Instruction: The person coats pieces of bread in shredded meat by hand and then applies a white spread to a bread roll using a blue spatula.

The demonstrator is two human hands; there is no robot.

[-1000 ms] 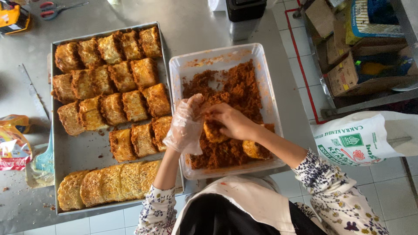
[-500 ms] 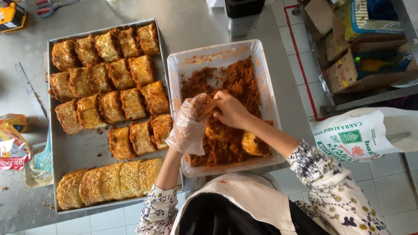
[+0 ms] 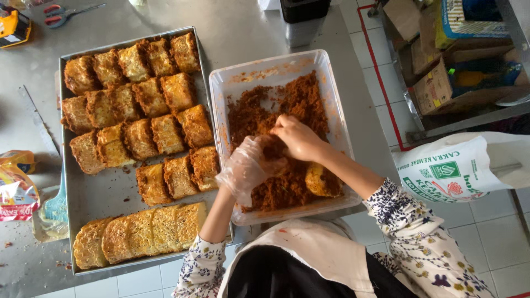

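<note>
- The left hand, in a loose clear plastic glove, reaches in from the lower edge of the white plastic tub, fingers curled together over the crumb heap.
- The bare right hand comes across from the right, wrist bent, fingers closed down and pressing; a piece seems to sit under both hands, but it is hidden, so I cannot tell what they clamp on.
- The reddish-brown crumb mix fills most of the tub, coarse and loose, thinner towards the far-left corner.
- One coated piece lies in the tub's near-right corner, just beside the right forearm, golden with crumbs clinging.
- The metal tray stands touching the tub's left side on the steel table.
- On it, I count roughly seventeen coated slices in four uneven rows, plus a near row of five slices leaning overlapped.
</note>
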